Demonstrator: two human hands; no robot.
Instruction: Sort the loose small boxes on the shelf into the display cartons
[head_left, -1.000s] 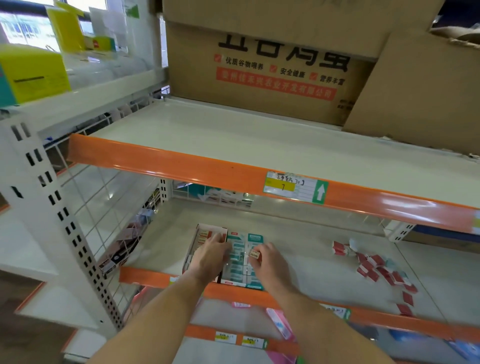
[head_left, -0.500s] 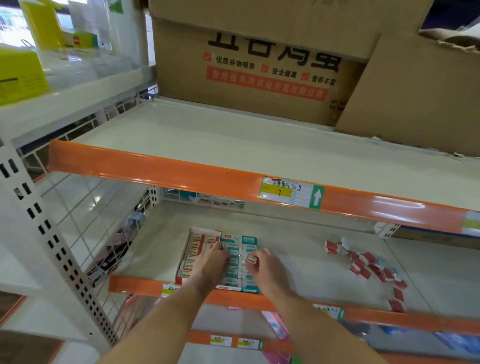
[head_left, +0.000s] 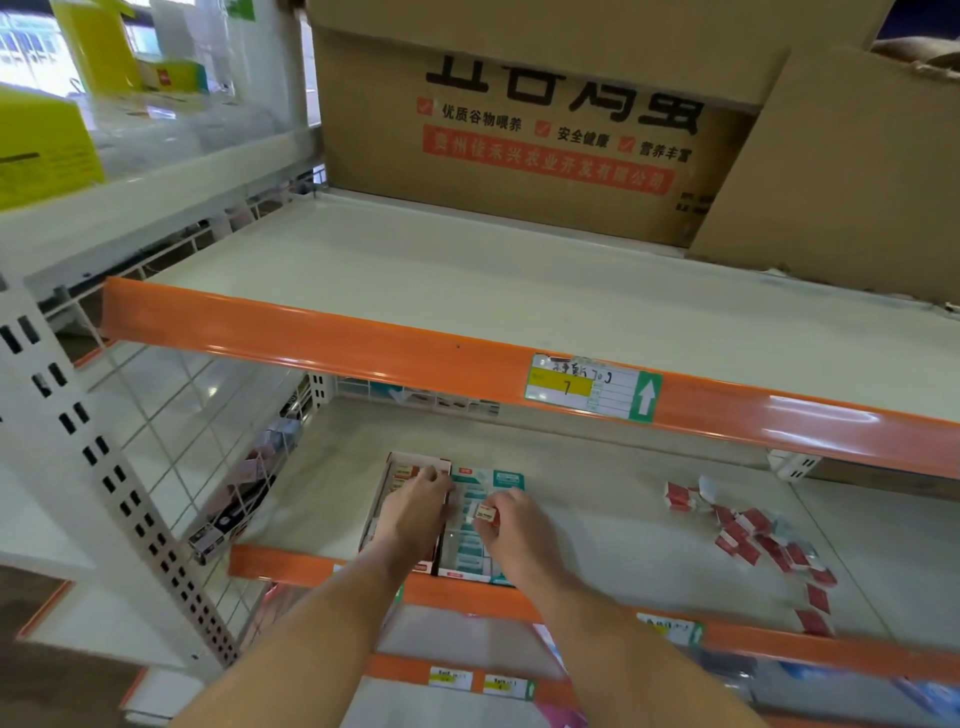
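Near the shelf's (head_left: 597, 519) front edge, our right hand (head_left: 511, 525) pinches a small box (head_left: 487, 514) over the teal carton (head_left: 480, 525); our left hand (head_left: 415, 506) rests, fingers relaxed, on the red carton (head_left: 400, 470). Loose red boxes (head_left: 753, 535) lie scattered toward the right.

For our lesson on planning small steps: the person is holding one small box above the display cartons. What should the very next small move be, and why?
Probably lower the small box pinched in the right hand into the teal display carton just beneath it, since the left hand already rests on the red carton beside it and loose red boxes wait further right.
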